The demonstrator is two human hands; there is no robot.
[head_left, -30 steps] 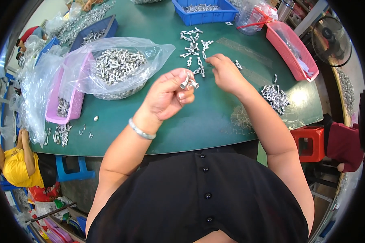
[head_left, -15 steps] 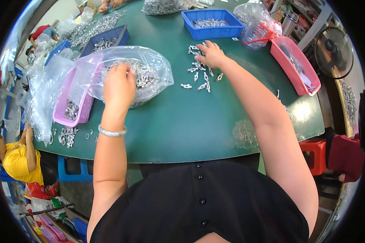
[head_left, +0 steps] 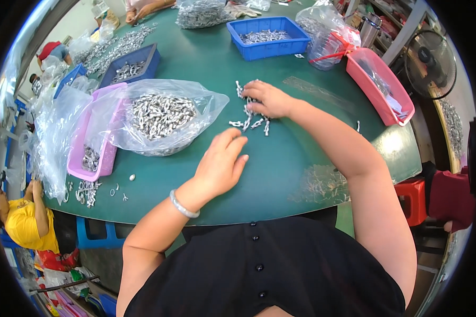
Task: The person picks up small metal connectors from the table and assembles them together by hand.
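Small silvery metal pieces, which look like swivel clasps (head_left: 256, 124), lie in a loose cluster on the green table. My right hand (head_left: 269, 99) rests over the cluster's far side, fingers spread and touching some of them; those under the palm are hidden. Close to the cluster's near left, my left hand (head_left: 222, 162) hovers with fingers extended and thumb apart, and nothing shows in it. A clear plastic bag (head_left: 209, 100) full of the same kind of pieces lies open to the left of both hands.
A lilac basket (head_left: 110, 153) stands left of the bag, beside crumpled clear plastic. Blue trays (head_left: 269, 50) of metal pieces sit farther back, and a pink basket (head_left: 378, 95) is at right. Another person in yellow (head_left: 31, 224) sits at far left. A fan (head_left: 431, 63) stands beyond the table.
My left hand has left the bag and moved right and nearer, toward the loose pieces. My right hand has drawn the cluster nearer and tighter.
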